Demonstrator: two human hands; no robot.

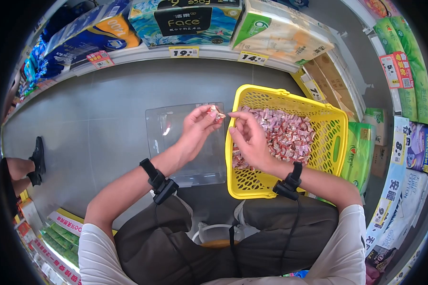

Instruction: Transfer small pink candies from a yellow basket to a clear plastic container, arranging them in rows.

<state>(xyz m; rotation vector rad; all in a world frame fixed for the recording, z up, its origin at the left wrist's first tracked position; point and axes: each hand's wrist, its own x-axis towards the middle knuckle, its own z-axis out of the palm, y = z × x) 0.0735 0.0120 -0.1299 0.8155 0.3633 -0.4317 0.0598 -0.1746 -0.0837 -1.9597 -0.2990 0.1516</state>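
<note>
My left hand (198, 129) pinches a small wrapped candy (217, 114) in a red and white wrapper, above the right edge of a clear plastic tray (158, 133). Just to the right, my right hand (250, 138) hovers over the left rim of a yellow basket (343, 142). Its index finger points toward the candy, and the thumb stands apart from it. Nothing shows between those fingers. Inside the basket lies a heap of wrapped candies (290, 138), pinkish at the back and redder in front. No candies are visible in the tray.
Tissue packs (185, 23) line the shelf ahead, with price tags (184, 52) along its edge. Green packs (359, 154) stand close to the basket's right side. Another person's foot in a black shoe (38, 154) is at the far left on the grey floor (104, 109).
</note>
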